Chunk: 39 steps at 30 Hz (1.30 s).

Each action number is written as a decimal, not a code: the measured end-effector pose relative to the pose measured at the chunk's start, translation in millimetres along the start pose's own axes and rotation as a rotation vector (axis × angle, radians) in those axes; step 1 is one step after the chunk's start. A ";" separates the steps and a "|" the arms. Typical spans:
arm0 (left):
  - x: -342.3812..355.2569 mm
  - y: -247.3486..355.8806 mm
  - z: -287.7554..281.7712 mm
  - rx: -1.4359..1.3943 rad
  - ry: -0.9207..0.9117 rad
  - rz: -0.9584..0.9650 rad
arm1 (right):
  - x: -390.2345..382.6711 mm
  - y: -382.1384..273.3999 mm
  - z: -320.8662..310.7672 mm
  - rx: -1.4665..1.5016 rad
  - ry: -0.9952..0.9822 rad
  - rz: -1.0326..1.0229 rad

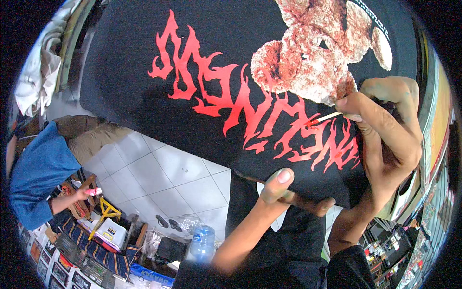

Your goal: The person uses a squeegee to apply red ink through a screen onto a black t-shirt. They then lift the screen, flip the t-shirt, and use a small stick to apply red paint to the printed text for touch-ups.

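Note:
A black cloth (125,72), which looks like a shirt laid out flat, carries a row of red flame-shaped lettering (231,96) and a print of a fuzzy plush toy (313,53). My right hand (392,120) is closed in a pinch on a thin pale wooden stick (331,116). The stick's red tip touches the lettering or hovers just over it, below the plush print. At the cloth's near edge is my left hand (281,190), thumb and a finger apart and nothing visible between them. Its other fingers are hidden.
At the left, a person in a blue shirt (43,168) holds a small pink-and-white object (93,191). Below the cloth lie a white tiled floor (178,168), a yellow frame (104,216), a large blue plastic bottle (202,243) and sandals (168,222). White fabric (38,72) hangs at the far left.

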<state>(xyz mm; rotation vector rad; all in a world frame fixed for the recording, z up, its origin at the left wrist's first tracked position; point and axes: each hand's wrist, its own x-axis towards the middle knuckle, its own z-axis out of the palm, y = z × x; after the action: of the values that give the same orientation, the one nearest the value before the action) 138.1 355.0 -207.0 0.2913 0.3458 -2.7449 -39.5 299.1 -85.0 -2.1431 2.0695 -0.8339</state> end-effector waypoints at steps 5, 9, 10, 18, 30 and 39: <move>5.5 1.7 -4.5 0.006 -0.021 -0.004 | 4.4 5.3 5.9 -0.017 0.013 0.028; 2.8 1.1 -8.0 0.004 -0.023 0.011 | 4.2 2.8 11.5 0.006 0.033 0.013; 3.6 0.2 -8.0 -0.002 -0.029 0.000 | 3.8 5.0 9.8 -0.004 0.034 0.002; 1.3 0.4 -7.1 -0.032 -0.065 -0.015 | 4.0 10.9 1.9 -0.022 -0.023 -0.054; 1.2 -11.5 -28.7 -0.024 -0.097 -0.050 | 3.7 8.0 6.3 -0.042 -0.005 -0.030; -1.3 -4.2 -9.0 0.159 0.033 0.018 | 7.0 3.7 4.4 -0.024 -0.028 0.000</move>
<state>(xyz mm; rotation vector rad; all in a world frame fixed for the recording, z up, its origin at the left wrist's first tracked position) 139.1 361.6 -214.3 0.3799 0.1326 -2.7568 -41.4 290.7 -87.8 -2.1537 2.0772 -0.7782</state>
